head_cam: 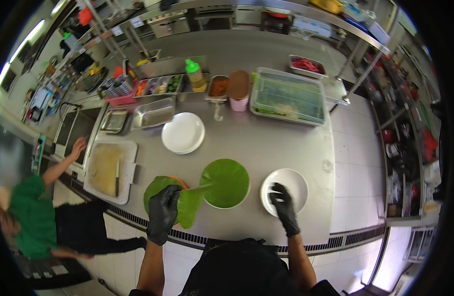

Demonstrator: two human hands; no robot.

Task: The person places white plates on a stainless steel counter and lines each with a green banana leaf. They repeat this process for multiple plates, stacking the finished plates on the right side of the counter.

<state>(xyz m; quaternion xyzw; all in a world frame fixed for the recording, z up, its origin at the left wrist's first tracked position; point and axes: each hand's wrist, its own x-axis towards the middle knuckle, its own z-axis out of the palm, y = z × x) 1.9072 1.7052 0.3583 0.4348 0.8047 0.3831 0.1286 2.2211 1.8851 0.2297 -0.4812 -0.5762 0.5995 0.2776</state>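
Observation:
My left hand (164,209), in a black glove, pinches a piece of green leaf (190,209) that hangs beside its fingers. Behind that hand lies more round green leaf (158,188) with an orange rim showing at its edge. In front of me, a round green leaf (225,183) covers a white plate. My right hand (284,207), also black-gloved, is over a white plate (299,185) at the right, its fingers spread and somewhat blurred. Whether its fingertips touch that plate cannot be told.
Stacked white plates (183,133) stand farther back. A white tray with a knife (117,177) is at the left. A lidded clear container (288,96), a squeeze bottle (196,76) and metal trays (154,114) line the back. A person in green (31,218) is at the far left.

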